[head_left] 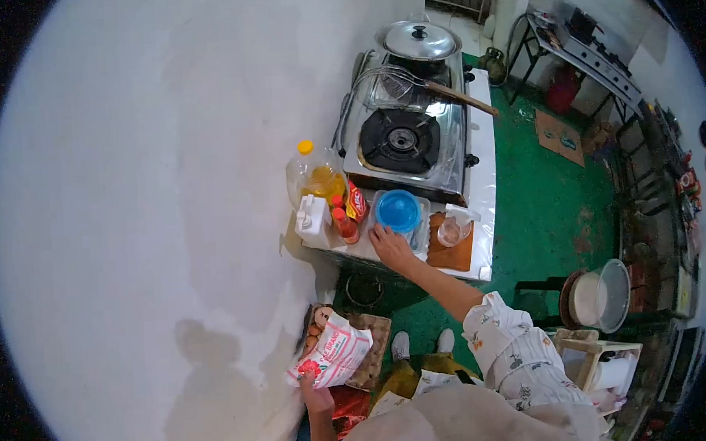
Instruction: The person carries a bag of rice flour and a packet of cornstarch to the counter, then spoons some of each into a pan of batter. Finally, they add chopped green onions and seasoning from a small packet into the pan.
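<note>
Low on the left, my left hand (317, 397) is closed on the edge of a white plastic bag (343, 351) with red print. The bag lies over a cardboard egg tray (375, 330), and several brown eggs (314, 330) show at its left side. At the counter, my right hand (392, 246) has its fingers curled against the near left edge of a round, blue-lidded container (397, 211). Part of the container's side is hidden by the hand. Close to its left stand a red-capped sauce bottle (345, 227) and a red sauce pouch (356, 202).
A gas stove (403, 139) carries a lidded pot (420, 40) and a wire strainer (459, 97) whose wooden handle overhangs the edge. An oil jug (317, 179) and white jug (314, 222) stand by the wall. A clear cup (453, 230) sits on a brown board (451, 255).
</note>
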### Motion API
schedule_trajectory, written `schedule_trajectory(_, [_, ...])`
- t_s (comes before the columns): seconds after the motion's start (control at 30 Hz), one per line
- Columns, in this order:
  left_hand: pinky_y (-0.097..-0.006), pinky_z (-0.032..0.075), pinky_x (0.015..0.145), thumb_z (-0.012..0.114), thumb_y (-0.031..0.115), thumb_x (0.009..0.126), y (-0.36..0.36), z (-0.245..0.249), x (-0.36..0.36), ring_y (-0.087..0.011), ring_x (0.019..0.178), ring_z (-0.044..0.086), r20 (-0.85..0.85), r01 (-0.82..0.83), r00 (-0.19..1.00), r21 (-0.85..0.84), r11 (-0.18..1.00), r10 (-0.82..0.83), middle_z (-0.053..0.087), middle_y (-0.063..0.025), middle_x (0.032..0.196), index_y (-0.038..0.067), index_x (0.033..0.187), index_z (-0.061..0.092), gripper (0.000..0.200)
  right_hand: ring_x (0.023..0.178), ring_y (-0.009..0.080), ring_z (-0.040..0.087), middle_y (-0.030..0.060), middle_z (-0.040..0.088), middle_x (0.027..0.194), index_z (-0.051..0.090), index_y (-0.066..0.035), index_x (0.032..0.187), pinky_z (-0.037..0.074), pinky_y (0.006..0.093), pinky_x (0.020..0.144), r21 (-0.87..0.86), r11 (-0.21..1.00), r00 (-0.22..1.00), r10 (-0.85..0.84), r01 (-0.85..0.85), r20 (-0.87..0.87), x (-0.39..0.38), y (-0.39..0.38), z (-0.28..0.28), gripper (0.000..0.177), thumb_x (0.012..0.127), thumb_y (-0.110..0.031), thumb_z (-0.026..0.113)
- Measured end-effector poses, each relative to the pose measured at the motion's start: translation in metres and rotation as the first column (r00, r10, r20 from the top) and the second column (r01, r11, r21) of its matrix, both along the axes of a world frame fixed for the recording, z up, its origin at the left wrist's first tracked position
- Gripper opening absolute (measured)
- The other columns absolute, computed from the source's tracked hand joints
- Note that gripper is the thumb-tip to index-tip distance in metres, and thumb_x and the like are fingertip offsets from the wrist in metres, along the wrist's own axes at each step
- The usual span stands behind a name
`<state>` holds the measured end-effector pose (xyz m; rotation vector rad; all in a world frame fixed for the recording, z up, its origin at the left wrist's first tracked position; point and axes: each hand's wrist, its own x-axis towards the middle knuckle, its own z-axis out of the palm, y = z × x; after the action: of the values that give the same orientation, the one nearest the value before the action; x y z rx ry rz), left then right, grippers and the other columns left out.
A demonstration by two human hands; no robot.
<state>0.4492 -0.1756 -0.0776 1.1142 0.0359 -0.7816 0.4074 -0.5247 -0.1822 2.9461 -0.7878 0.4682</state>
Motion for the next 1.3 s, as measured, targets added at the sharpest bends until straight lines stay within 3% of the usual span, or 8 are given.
schedule_trajectory(0.13, [-0.0385, 0.039, 0.098, 0.054, 0.025, 0.083, 0.012, -0.034, 0.004, -0.0232, 0.111, 0.052, 0.271, 0.025, 0.962, 0.032, 0.999, -0.033, 0.055, -0.0117, 0.119, -0.001, 0.12, 0.049, 0.046, 0.093, 0.0289, 0.055, 0.0155, 0.051, 0.105, 0.053, -0.001, 0.102, 0.053, 0.0363, 0.065, 0.149, 0.989, 1.0, -0.021, 0.018, 0.022, -0.002, 0.005, -0.005, 0.028, 0.076, -0.009, 0.053])
schedule_trajectory(0.27, [-0.0392, 0.038, 0.099, 0.053, 0.027, 0.083, -0.029, 0.004, 0.009, -0.0245, 0.113, 0.051, 0.046, 0.062, 0.997, -0.04, 0.997, -0.06, 0.054, -0.0132, 0.121, -0.001, 0.123, 0.048, 0.048, 0.096, 0.031, 0.053, 0.0163, 0.051, 0.104, 0.053, -0.001, 0.102, 0.051, 0.0393, 0.072, 0.212, 0.975, 0.996, 0.058, -0.072, 0.068, -0.005, 0.001, -0.003, 0.027, 0.076, -0.008, 0.052])
schedule_trajectory(0.47, [-0.0418, 0.037, 0.1, 0.054, 0.028, 0.081, -0.029, -0.018, 0.002, -0.0272, 0.114, 0.05, 0.274, 0.043, 0.961, -0.008, 0.999, -0.039, 0.052, -0.0156, 0.123, -0.003, 0.125, 0.045, 0.055, 0.083, 0.0318, 0.055, 0.0156, 0.05, 0.093, 0.052, 0.0, 0.094, 0.052, 0.0399, 0.062, 0.169, 0.985, 0.988, -0.056, 0.03, 0.145, -0.008, 0.005, 0.007, 0.022, 0.074, -0.006, 0.053])
schedule_trajectory(0.53, [-0.0451, 0.042, 0.096, 0.056, 0.034, 0.08, -0.051, 0.002, 0.005, -0.0304, 0.108, 0.055, -0.049, 0.1, 0.993, -0.076, 0.992, -0.104, 0.055, -0.0182, 0.118, -0.002, 0.124, 0.045, 0.058, 0.083, 0.032, 0.055, 0.0157, 0.05, 0.093, 0.052, 0.0, 0.094, 0.052, 0.0405, 0.062, 0.22, 0.973, 0.985, -0.095, 0.062, 0.142, -0.002, 0.005, 0.003, 0.021, 0.073, -0.006, 0.053])
schedule_trajectory(1.03, [-0.0462, 0.04, 0.096, 0.06, 0.037, 0.077, -0.075, 0.045, -0.021, -0.0286, 0.111, 0.051, 0.158, 0.11, 0.981, 0.016, 0.994, -0.111, 0.053, -0.0127, 0.118, -0.001, 0.122, 0.045, 0.06, 0.087, 0.0323, 0.057, 0.016, 0.052, 0.091, 0.054, -0.004, 0.099, 0.049, 0.04, 0.071, 0.475, 0.872, 0.922, -0.273, 0.117, 0.274, -0.064, 0.01, 0.067, 0.025, 0.075, -0.002, 0.053])
schedule_trajectory(1.17, [-0.0435, 0.039, 0.097, 0.057, 0.039, 0.077, -0.107, 0.071, -0.042, -0.0319, 0.111, 0.051, 0.43, 0.482, 0.723, 0.248, 0.84, -0.541, 0.052, -0.0176, 0.121, -0.005, 0.125, 0.043, 0.066, 0.08, 0.0256, 0.059, 0.011, 0.055, 0.088, 0.058, -0.005, 0.094, 0.049, 0.0342, 0.068, 0.646, 0.761, 0.711, -0.485, 0.055, 0.51, -0.185, 0.018, 0.118, 0.02, 0.074, -0.005, 0.061])
schedule_trajectory(1.2, [-0.0438, 0.038, 0.098, 0.056, 0.04, 0.077, -0.133, 0.074, -0.073, -0.0323, 0.111, 0.05, 0.166, 0.254, 0.952, 0.037, 0.967, -0.256, 0.051, -0.0178, 0.121, -0.005, 0.124, 0.043, 0.066, 0.079, 0.0215, 0.059, 0.0086, 0.056, 0.088, 0.06, -0.005, 0.094, 0.048, 0.0317, 0.068, 0.73, 0.679, 0.666, -0.58, 0.076, 0.47, -0.219, 0.016, 0.128, 0.019, 0.076, -0.006, 0.062])
schedule_trajectory(1.3, [-0.045, 0.043, 0.089, 0.059, 0.045, 0.074, -0.178, 0.022, -0.098, -0.0297, 0.105, 0.052, -0.035, 0.397, 0.914, -0.132, 0.908, -0.405, 0.054, -0.0131, 0.114, 0.002, 0.119, 0.048, 0.063, 0.075, 0.0115, 0.057, 0.003, 0.059, 0.086, 0.064, -0.006, 0.099, 0.048, 0.0267, 0.064, 0.889, 0.457, 0.369, -0.826, -0.004, 0.426, -0.316, 0.008, 0.118, 0.019, 0.081, -0.009, 0.063])
